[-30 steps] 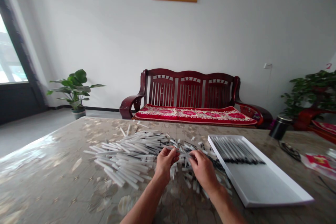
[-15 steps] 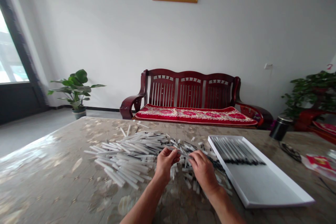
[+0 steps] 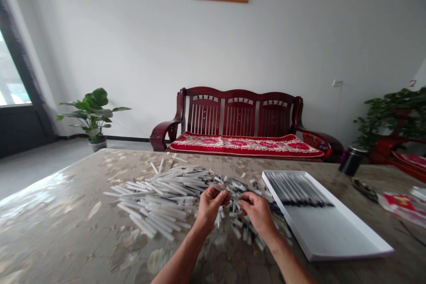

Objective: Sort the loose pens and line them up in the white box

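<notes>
A slim pen [image 3: 232,195] spans the gap between my two hands, above the tabletop. My left hand [image 3: 211,204] pinches its barrel between thumb and fingers. At the other end, my right hand [image 3: 254,208] has its fingers closed on the pen; whether a separate cap is in them I cannot make out. A heap of whitish pen barrels [image 3: 159,204] lies to the left of my hands. Small pen caps [image 3: 246,233] and dark parts are scattered beneath and around my right hand. On the right, a white shallow box [image 3: 342,235] holds a row of pens [image 3: 296,188] with dark ends.
The patterned table [image 3: 66,213] stretches across the front. A black cylinder [image 3: 353,161], a dark cable [image 3: 364,191] and a red and white packet [image 3: 401,204] are at the right. Behind stand a red wooden bench [image 3: 238,115] and a potted plant [image 3: 95,111].
My right hand has tilted slightly and its fingers have shifted on the pen. My left hand keeps its pinch. The whole view has moved a little.
</notes>
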The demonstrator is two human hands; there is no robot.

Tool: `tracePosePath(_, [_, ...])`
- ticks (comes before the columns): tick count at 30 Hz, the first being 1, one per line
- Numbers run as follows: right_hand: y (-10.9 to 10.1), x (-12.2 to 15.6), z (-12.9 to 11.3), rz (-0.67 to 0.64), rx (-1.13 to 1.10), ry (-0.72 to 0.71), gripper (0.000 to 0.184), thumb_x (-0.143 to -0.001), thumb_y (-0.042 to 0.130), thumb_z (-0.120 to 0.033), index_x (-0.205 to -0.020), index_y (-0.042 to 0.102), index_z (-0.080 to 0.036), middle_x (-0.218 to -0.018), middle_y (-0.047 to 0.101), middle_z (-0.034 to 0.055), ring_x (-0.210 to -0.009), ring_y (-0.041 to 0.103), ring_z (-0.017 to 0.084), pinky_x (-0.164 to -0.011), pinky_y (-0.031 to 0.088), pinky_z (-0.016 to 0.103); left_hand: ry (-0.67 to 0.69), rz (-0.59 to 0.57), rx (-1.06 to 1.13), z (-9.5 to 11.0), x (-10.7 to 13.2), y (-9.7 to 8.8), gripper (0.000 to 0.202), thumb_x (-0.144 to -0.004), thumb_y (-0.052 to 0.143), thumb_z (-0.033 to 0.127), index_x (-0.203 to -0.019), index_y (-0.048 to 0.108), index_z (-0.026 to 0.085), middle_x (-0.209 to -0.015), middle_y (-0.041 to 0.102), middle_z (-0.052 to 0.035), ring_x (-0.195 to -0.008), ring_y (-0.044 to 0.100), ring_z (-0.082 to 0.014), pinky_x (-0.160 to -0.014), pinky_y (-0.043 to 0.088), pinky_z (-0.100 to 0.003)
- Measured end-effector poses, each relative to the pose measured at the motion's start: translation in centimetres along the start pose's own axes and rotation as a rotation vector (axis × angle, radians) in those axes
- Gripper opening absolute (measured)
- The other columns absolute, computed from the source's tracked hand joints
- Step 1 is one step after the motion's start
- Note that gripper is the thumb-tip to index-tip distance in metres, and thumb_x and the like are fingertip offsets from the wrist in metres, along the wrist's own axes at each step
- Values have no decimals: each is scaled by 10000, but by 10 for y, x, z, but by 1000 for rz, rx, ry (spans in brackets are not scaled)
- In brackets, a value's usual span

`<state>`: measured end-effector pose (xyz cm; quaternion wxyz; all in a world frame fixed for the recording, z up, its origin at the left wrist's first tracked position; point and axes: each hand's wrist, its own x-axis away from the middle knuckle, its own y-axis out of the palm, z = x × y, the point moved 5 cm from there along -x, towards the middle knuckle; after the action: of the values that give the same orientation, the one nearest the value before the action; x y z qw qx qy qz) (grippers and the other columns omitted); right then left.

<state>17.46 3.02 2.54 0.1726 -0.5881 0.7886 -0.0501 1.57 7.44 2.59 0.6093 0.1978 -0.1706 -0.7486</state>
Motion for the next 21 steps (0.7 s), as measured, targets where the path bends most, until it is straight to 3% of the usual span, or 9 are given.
tracePosePath(4, [2, 2, -8, -52, -239, 61, 361, -692, 716, -531, -787, 681, -185, -631, 641, -1, -587, 594, 171, -536, 503, 272, -64, 36, 137, -2, 0, 1, 353, -538, 905, 326, -716, 670, 130, -602, 674, 2, -550, 643, -113, -532, 539, -194])
tracePosePath(9, [8, 5, -20, -82, -590, 0, 447, -839, 602, -577, -1092, 661, -212, -901, 701, 38, -728, 632, 169, -654, 523, 294, -244, 200, 443, -10, 1, 0, 131, -757, 740, 61, -736, 628, 126, -683, 699, -13, -625, 702, -95, -595, 568, -137])
tracePosePath(14, [15, 7, -18, -121, -486, -53, 395, -700, 794, -436, -1009, 693, -212, -859, 714, 19, -731, 634, 173, -600, 485, 254, -351, 69, 443, -22, 12, 14, 87, -827, 661, 47, -796, 624, 119, -651, 684, -11, -547, 676, -86, -562, 582, -157])
tracePosePath(18, [1, 5, -16, 8, -485, -1, 358, -732, 748, -487, -929, 695, -193, -817, 715, 21, -723, 642, 174, -569, 487, 244, -400, 15, 360, -29, 21, 23, 166, -778, 723, 59, -901, 637, 131, -711, 706, -18, -575, 684, -100, -560, 593, -184])
tracePosePath(21, [-29, -5, -9, 169, -543, 82, 407, -693, 748, -529, -912, 676, -194, -856, 722, 25, -717, 659, 181, -497, 482, 232, -399, 22, 313, -29, 20, 21, 281, -736, 755, 45, -972, 640, 145, -791, 721, -19, -591, 685, -98, -555, 594, -190])
